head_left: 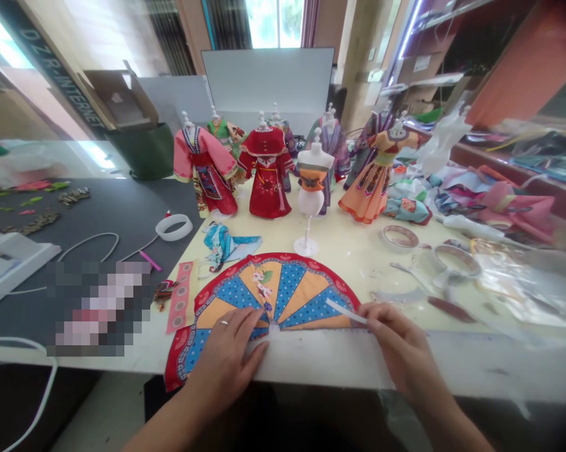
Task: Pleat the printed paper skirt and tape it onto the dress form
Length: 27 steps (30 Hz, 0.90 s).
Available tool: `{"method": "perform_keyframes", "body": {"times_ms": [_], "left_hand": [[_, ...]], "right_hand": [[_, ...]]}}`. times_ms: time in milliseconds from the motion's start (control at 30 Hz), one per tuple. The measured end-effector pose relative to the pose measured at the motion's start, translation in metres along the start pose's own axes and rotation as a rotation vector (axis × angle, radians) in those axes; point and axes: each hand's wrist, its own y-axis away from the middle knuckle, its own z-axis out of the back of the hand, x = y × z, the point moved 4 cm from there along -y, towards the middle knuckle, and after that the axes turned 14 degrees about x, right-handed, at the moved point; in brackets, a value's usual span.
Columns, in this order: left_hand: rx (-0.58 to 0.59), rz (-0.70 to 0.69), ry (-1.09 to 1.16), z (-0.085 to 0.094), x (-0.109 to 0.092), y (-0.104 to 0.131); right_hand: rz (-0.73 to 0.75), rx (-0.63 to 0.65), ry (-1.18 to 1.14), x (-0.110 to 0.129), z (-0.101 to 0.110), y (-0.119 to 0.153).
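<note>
At the right grip (402, 342), I had thumb and fingers pinched on one end of a thin white strip (342, 308), its other end pointing over the right part of the fan-shaped cloth (287, 292); held by the tip like that, I judged, most of its length was left uncovered. My left grip (230, 345) was clenched on nothing, fingers lowered onto the cloth near its small inner curve, probably so the fabric would not slide. The cloth lay spread across the near part of the surface (311, 358), its left corner at the front edge, which seemed to put it within both grips' range. Just beyond its red border stood a white dress form (310, 201) with an orange wrap, and behind that other dressed forms, one in a red dress (269, 182), likely set back for working room. Rightward, a tape roll (400, 248) and a brown-handled tool (449, 309) lay apart from the cloth, presumably parked within reach
</note>
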Motion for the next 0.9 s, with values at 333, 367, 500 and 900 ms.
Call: {"method": "perform_keyframes", "body": {"times_ms": [333,367,500,900], "left_hand": [[0.088,0.028,-0.039,0.010,0.042,0.013],[0.095,0.030,-0.036,0.012,0.042,0.013],[0.064,0.000,-0.041,0.013,0.033,0.013],[-0.061,0.134,-0.025,0.014,0.039,0.012]], "right_hand": [[-0.056,-0.002,0.001,-0.009,0.007,-0.004],[-0.058,0.000,0.000,-0.009,0.006,-0.004],[-0.065,0.010,0.005,-0.010,0.006,-0.005],[-0.024,-0.031,0.074,-0.002,0.007,-0.005]]}}
